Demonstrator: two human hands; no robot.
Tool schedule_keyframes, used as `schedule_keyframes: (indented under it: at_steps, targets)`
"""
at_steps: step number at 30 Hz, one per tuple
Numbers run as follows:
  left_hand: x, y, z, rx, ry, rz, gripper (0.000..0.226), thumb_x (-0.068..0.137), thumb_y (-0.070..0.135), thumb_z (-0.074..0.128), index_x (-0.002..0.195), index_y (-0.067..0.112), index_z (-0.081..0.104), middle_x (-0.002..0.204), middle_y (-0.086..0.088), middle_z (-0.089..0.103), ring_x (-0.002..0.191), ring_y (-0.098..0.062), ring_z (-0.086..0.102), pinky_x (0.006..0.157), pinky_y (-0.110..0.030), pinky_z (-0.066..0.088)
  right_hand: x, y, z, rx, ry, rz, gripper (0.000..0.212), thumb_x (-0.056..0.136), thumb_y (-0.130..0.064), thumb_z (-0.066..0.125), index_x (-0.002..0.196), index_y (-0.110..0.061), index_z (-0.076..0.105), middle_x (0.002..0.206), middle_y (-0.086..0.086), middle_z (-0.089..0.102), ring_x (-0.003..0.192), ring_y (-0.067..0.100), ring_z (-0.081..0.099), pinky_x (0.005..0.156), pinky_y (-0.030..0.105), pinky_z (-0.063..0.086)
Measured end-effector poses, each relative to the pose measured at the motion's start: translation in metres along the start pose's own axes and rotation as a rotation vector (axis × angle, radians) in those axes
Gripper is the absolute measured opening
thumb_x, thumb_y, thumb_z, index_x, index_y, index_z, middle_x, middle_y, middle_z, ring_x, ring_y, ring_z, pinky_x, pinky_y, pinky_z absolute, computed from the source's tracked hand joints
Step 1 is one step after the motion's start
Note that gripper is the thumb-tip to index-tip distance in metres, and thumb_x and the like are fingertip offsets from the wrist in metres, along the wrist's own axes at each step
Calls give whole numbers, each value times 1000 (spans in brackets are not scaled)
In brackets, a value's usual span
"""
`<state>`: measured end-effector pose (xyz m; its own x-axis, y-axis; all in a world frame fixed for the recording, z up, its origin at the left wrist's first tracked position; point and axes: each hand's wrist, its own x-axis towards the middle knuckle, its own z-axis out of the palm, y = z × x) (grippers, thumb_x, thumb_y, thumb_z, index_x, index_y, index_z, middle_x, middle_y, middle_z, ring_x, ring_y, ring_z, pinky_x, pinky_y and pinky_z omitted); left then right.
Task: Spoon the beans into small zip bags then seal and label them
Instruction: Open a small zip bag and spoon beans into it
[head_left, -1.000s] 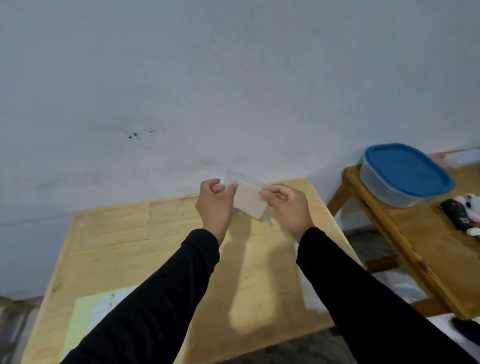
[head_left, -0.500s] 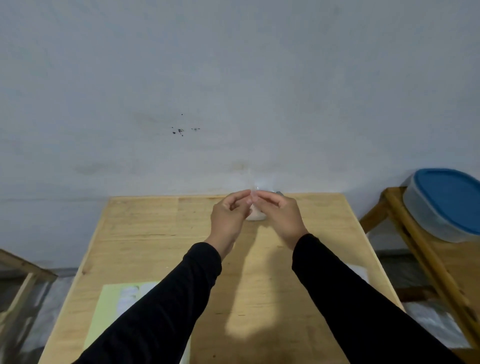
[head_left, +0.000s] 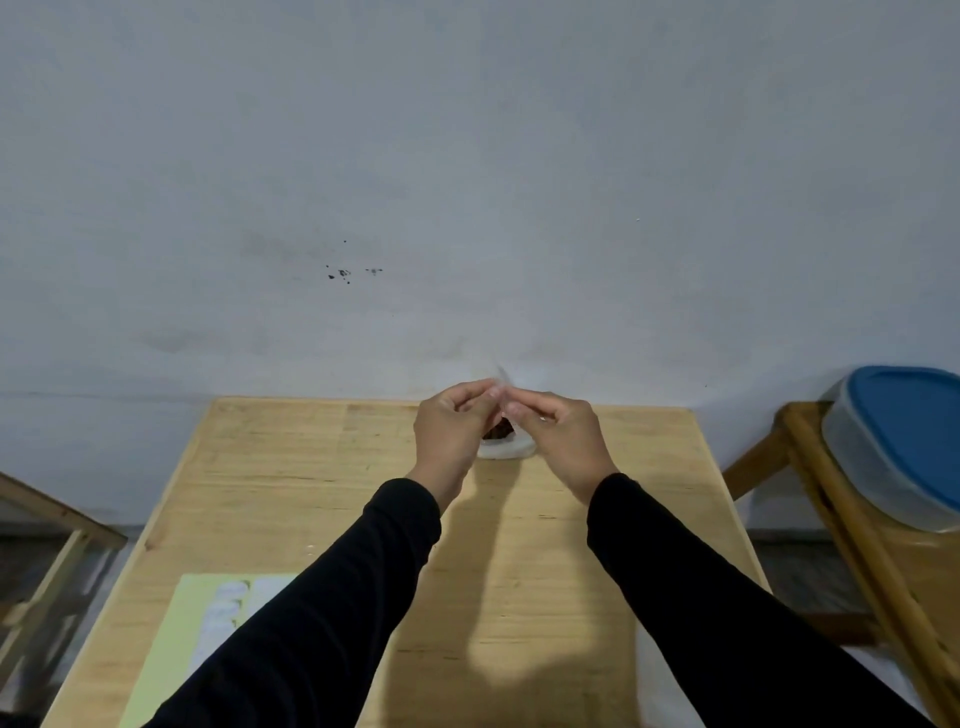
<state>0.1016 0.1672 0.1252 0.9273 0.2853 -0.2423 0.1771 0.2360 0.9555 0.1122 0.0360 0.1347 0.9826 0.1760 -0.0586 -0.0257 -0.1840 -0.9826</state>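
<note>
I judged the thin zip bag (head_left: 503, 387) could slip, or open crooked and spill beans later. My left hand (head_left: 451, 432) and right hand (head_left: 561, 439) met fingertip to fingertip, both pinching its blurred top edge, above the white bowl of beans (head_left: 506, 446) near the tabletop's (head_left: 291, 483) far edge.

Plain room: wooden tables (head_left: 322, 467), bare wall (head_left: 467, 156)
</note>
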Motion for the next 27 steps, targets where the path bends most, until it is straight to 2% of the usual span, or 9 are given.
schedule_keyframes:
  at_steps: [3,6,8,11,13,16,22,25,27]
  targets:
    - [-4,0,7,119,75,39,7,84,15,68,89,15,72,81,-6,73,77,-16,71,70,-22,55,1,3,1,-171,88,-67,25,90,-12,59,113,-16,67,93,-8,72,81,-12,62,80,7,48]
    - [-6,1,13,199,81,66,10,82,14,64,89,16,72,79,-6,72,76,-14,69,78,-26,56,2,4,-1,-218,145,-131,22,89,-9,56,105,-24,61,70,2,69,68,12,62,70,18,48]
    - [-6,0,17,187,90,44,9,81,14,65,87,17,72,78,-4,72,77,-14,69,82,-29,56,3,5,-2,-262,138,-161,14,89,-6,55,92,-17,64,69,4,68,68,22,60,67,26,49]
    - [-5,-2,20,120,99,-5,5,83,18,67,85,15,70,76,-3,73,78,-15,71,84,-33,56,6,8,-3,-315,130,-158,16,88,-3,55,87,-10,69,77,1,71,69,15,61,68,24,51]
    - [-3,-1,21,120,97,-10,14,82,28,70,84,14,70,76,-1,73,79,-15,71,81,-31,57,6,8,-3,-323,113,-149,15,88,-4,56,90,-9,70,82,3,72,73,9,63,73,20,51]
    - [0,1,20,210,108,27,25,77,38,75,84,14,69,74,1,72,77,-12,71,75,-27,56,7,7,-3,-330,104,-151,14,87,-3,57,87,-8,71,82,1,73,75,11,65,74,20,51]
    - [4,3,15,369,100,96,4,84,17,67,82,14,69,67,1,70,64,-8,66,68,-20,50,10,7,3,-268,130,-77,5,81,-4,68,79,-6,71,72,-2,69,64,-7,60,66,5,45]
    - [5,2,12,431,73,147,6,85,15,66,90,13,69,68,3,69,63,-1,64,66,-12,48,12,8,7,-261,173,-55,4,82,-7,69,79,-9,69,67,-5,65,61,-6,59,63,8,47]
    - [5,2,10,470,42,180,12,87,13,64,98,14,68,68,2,68,58,4,61,61,-4,44,11,8,9,-293,175,-60,10,84,-8,66,82,-17,68,65,-11,64,63,-5,60,62,11,49]
